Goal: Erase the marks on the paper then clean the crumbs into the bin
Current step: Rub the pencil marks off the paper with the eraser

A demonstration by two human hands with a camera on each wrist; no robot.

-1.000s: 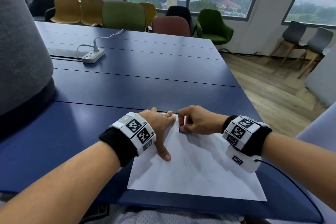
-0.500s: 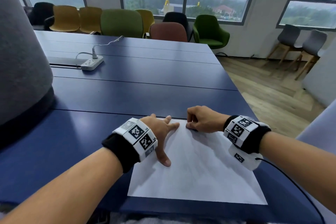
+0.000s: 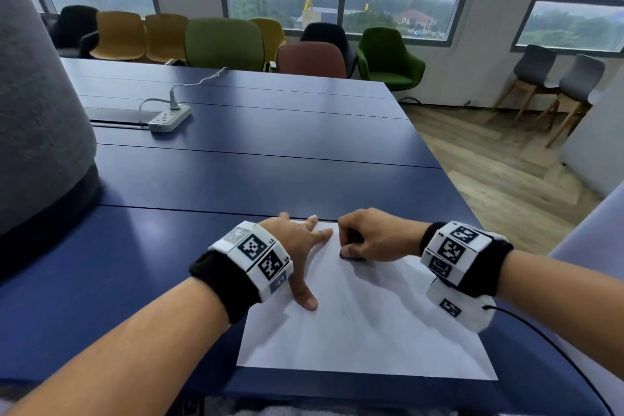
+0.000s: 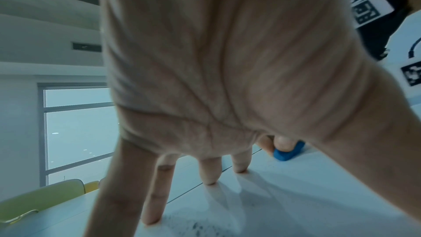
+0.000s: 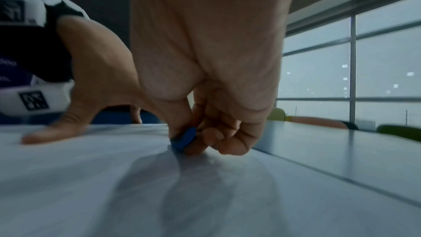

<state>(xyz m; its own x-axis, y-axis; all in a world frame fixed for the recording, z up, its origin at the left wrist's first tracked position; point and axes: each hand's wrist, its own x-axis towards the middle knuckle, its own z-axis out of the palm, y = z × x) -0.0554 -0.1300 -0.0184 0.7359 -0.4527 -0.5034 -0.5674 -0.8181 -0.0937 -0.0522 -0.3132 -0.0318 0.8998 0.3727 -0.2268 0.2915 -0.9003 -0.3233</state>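
A white sheet of paper (image 3: 371, 331) lies on the blue table (image 3: 236, 179) near its front edge. My left hand (image 3: 297, 246) presses flat on the paper's far left corner with fingers spread straight, as the left wrist view confirms for the left hand (image 4: 205, 168). My right hand (image 3: 368, 240) pinches a small blue eraser (image 5: 184, 138) against the paper near its far edge; the eraser (image 4: 288, 151) also shows past my left palm. Dark crumbs (image 4: 198, 224) speckle the paper by my left fingertips. No bin is in view.
A white power strip (image 3: 169, 116) with its cable lies far back on the left. A large grey rounded object (image 3: 37, 118) stands at the table's left. Coloured chairs (image 3: 223, 44) line the far side. The table's right edge drops to wooden floor (image 3: 506, 172).
My right hand with the eraser has slid back and forth over the paper's far edge, now a little nearer and left of where it was. The left hand stays pressed on the corner.
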